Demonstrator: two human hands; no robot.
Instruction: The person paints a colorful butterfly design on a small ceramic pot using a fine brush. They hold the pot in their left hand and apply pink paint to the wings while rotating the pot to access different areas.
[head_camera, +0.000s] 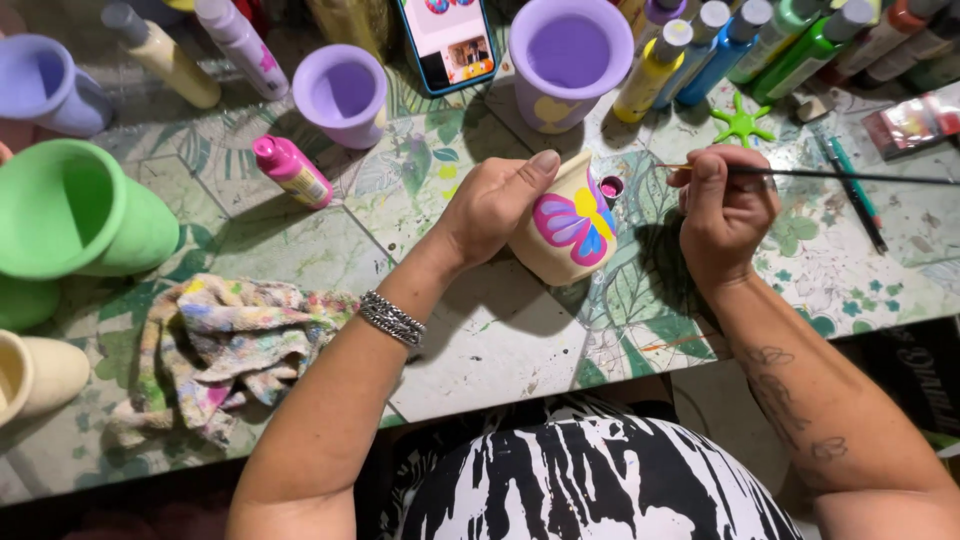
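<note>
Paint-spattered, leaf-patterned tabletop (300, 250) is crowded with lilac and green pots and paint bottles. At its near edge a cream pot (560, 235) bearing a half-painted butterfly is clasped in the left hand (490, 205), tilted. A thin brush (830, 175) is pinched shut in the right hand (722, 212), just right of the pot. Painting appears under way; a steady, fine stroke seems required next. A stained rag (220, 345) lies well left of the grip.
</note>
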